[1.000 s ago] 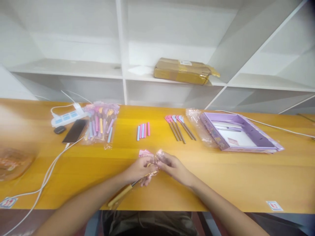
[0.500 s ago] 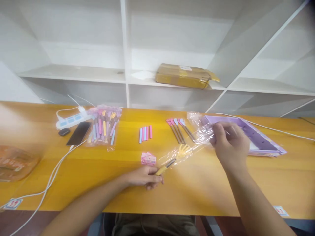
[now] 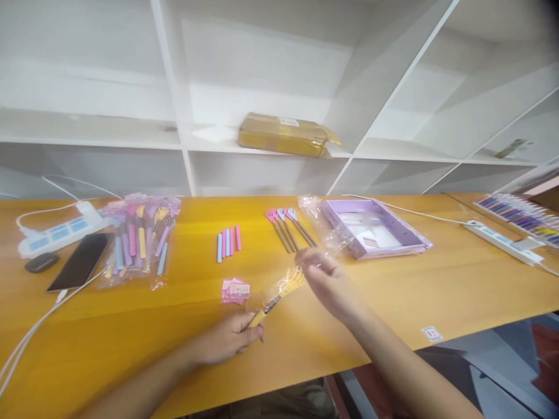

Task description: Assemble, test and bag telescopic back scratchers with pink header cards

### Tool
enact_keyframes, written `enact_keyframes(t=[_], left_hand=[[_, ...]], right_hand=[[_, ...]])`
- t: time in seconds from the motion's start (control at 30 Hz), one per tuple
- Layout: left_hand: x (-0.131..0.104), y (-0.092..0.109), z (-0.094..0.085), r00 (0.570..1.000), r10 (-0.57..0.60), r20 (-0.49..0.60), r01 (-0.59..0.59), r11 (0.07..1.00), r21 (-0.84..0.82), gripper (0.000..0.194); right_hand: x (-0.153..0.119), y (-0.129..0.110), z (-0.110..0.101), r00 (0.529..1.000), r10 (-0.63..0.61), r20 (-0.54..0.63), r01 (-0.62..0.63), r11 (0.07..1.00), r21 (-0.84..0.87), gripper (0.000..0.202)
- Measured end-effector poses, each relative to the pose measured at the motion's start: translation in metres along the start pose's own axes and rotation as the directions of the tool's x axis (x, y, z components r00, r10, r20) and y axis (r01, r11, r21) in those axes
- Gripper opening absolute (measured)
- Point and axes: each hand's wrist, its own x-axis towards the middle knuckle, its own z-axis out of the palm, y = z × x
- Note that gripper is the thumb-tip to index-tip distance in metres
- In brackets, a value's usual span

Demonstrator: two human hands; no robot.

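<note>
My left hand is closed round the yellow handle of a back scratcher. Its yellow claw head points up and to the right, with a thin clear plastic bag round the head and metal stem. Just past the claw tips, my right hand is closed with bent fingers on the end of the bag; the fingertips are somewhat blurred. Several back scratcher rods with pink and blue claws lie behind that hand. Further left are several pink and blue handle tubes, and nearer me pink printed cards.
A purple tray stands at the right, with clear bags against its left side. Bagged back scratchers, a phone and a power strip lie left. A taped carton rests on the shelf.
The view has turned to the right. My right hand has come in from the tray side, close to the claw head, and the stretched plastic has shortened. My left hand keeps its hold.
</note>
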Motion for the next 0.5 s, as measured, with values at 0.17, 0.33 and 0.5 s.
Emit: enact_keyframes(t=[0.17,0.33,0.5], left_hand=[[-0.002,0.013,0.000,0.999,-0.024,-0.023,0.027,0.990,0.138,0.053],[-0.005,0.021,0.001,1.000,0.006,-0.003,-0.005,0.976,0.219,0.051],[-0.004,0.020,0.001,1.000,0.011,-0.003,-0.010,0.975,0.223,0.051]], right_hand=[[0.002,0.003,-0.011,0.994,-0.034,-0.108,0.042,0.997,0.070,0.027],[0.033,-0.022,-0.074,0.947,-0.090,-0.307,0.086,0.996,-0.027,0.029],[0.076,-0.018,-0.132,0.926,-0.120,-0.358,-0.175,0.704,-0.689,0.030]])
